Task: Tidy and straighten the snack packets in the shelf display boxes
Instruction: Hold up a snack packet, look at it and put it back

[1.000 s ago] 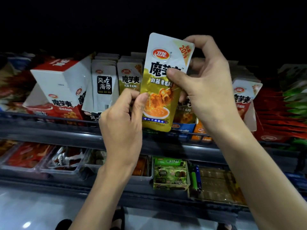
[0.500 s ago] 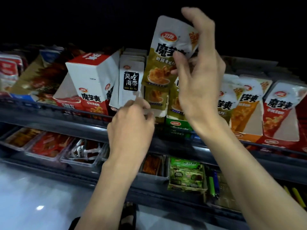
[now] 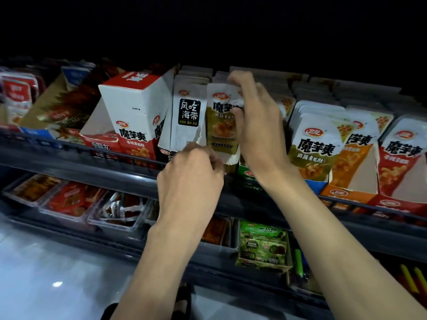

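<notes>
At a dim metal shelf (image 3: 115, 168), pinching a glossy olive foil packet (image 3: 221, 127) with the right hand (image 3: 258, 125), curling the left hand (image 3: 191, 174), grip unclear.

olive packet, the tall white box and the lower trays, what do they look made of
The olive packet is probably thin glossy plastic or foil film: it shines and creases where the right hand grips it. The tall white box looks like matt printed cardboard, with sharp folded edges. The lower trays look like clear hard plastic, since the contents show through the walls.
</notes>
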A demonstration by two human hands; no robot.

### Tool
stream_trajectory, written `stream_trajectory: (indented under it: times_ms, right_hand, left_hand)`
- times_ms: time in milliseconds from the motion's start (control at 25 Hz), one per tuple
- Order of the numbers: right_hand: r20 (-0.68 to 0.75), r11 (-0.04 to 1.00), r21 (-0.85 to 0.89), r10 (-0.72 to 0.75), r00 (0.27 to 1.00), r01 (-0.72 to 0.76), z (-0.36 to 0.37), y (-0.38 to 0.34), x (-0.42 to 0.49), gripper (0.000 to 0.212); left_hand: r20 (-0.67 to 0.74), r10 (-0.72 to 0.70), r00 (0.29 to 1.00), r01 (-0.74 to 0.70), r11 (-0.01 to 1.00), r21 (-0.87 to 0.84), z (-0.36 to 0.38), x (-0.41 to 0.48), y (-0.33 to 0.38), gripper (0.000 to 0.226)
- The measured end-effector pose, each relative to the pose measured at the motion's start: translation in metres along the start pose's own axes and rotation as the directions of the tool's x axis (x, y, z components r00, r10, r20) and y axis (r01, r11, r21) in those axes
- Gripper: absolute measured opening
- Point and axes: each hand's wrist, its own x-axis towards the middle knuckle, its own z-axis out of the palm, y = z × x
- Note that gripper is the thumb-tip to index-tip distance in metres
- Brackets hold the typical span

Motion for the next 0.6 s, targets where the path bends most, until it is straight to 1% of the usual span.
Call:
stream_trajectory:
  times_ms: [80, 160, 320, 360, 400, 440, 480, 520, 600]
  right_hand:
    - [0.043, 0.999, -0.044, 0.019, 0.999, -0.018, 0.009, 0.005, 0.001, 0.054]
    - [0.051, 0.995, -0.093, 0.030, 0.998, -0.025, 0.017, 0.008, 0.002, 0.057]
    - [-0.011, 0.968, -0.238, 0.076, 0.997, -0.076, 0.025, 0.009, 0.005, 0.069]
    - [-0.031, 0.963, -0.255, 0.087, 0.996, -0.092, 0.024, 0.008, 0.006, 0.072]
    - [-0.046, 0.962, -0.256, 0.084, 0.995, -0.093, 0.022, 0.006, 0.007, 0.071]
    - [-0.050, 0.965, -0.251, 0.059, 0.997, -0.070, 0.020, 0.004, 0.007, 0.063]
    - [-0.032, 0.965, -0.261, 0.018, 0.999, -0.025, 0.019, 0.002, 0.007, 0.051]
    - [0.018, 0.957, -0.288, -0.023, 1.000, 0.027, 0.017, 0.001, 0.007, 0.039]
    - [0.199, 0.931, -0.352, -0.028, 0.980, 0.098, 0.015, 0.000, 0.004, 0.025]
  left_hand:
    - [0.003, -0.004, 1.000, 0.004, 1.000, -0.002, 0.000, 0.000, -0.001, 0.017]
    - [0.009, -0.012, 1.000, 0.012, 1.000, 0.003, 0.000, 0.001, -0.001, 0.017]
    - [0.011, -0.016, 1.000, 0.016, 1.000, 0.013, 0.001, 0.002, 0.000, 0.016]
    - [0.009, -0.018, 1.000, 0.017, 1.000, 0.010, 0.001, 0.003, 0.000, 0.016]
    - [0.009, -0.018, 1.000, 0.018, 1.000, 0.007, 0.001, 0.003, 0.000, 0.016]
    - [0.011, -0.017, 1.000, 0.017, 1.000, 0.004, 0.002, 0.003, 0.000, 0.016]
    - [0.013, -0.015, 1.000, 0.015, 1.000, -0.001, 0.002, 0.003, 0.000, 0.016]
    - [0.012, -0.013, 1.000, 0.013, 1.000, -0.008, 0.002, 0.003, -0.001, 0.016]
    - [0.005, -0.004, 1.000, 0.004, 1.000, -0.009, 0.002, 0.003, -0.001, 0.017]
